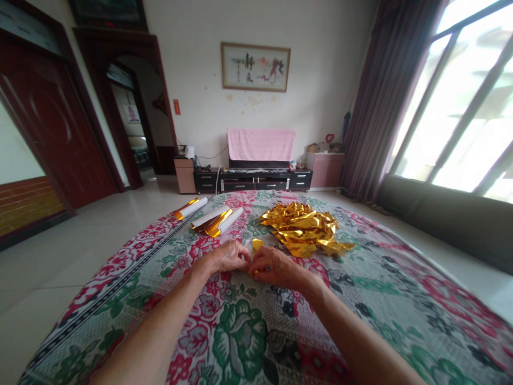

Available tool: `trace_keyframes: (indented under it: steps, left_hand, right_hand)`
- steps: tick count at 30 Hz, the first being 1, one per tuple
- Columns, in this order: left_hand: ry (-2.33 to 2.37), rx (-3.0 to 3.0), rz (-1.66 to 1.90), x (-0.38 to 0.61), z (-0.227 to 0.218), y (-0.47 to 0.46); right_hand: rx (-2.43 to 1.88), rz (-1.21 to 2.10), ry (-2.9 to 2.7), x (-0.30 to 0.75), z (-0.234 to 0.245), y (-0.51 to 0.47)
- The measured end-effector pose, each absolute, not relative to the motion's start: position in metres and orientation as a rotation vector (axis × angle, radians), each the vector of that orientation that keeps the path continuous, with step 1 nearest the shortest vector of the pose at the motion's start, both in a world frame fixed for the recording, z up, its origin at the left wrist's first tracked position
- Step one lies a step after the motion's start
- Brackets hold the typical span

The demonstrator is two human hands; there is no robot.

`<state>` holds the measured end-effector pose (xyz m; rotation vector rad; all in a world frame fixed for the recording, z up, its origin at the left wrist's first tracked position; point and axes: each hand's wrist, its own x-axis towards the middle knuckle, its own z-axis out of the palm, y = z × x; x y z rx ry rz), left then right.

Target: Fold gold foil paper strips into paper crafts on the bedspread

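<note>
Both my hands meet over the middle of the flowered tablecloth (240,331). A small piece of gold foil paper (257,244), pale on one side, sticks up between them. My left hand (230,255) has its fingers closed on the paper's left edge. From the other side my right hand (272,266), with a ring on one finger, pinches the same paper. The fingers hide most of the sheet. Just beyond my right hand lies a heap of folded gold foil pieces (306,227). Curled gold and white paper sheets (216,220) rest beyond my left hand.
Another rolled gold and white sheet (190,208) lies near the table's far left edge. Past the table stands a low black cabinet (256,181) with a pink cloth (261,144) above it. A window (460,101) and a purple curtain (388,101) are at right.
</note>
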<state>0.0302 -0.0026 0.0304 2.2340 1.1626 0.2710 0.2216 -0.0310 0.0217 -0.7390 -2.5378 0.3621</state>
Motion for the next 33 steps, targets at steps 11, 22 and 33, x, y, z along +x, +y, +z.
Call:
trace_keyframes:
  steps: [11,22,33]
  left_hand:
    - [1.143,2.247,0.264,0.029,0.030,-0.001]
    - [1.235,2.198,0.320,0.024,0.023,0.003]
    - [1.298,2.214,0.337,0.015,0.026,0.006]
  right_hand:
    - [-0.723,0.315,-2.584,0.221,0.022,-0.030]
    - [-0.740,0.275,-2.608,0.221,0.023,-0.031]
    - [-0.718,0.192,-2.644,0.222,0.016,-0.028]
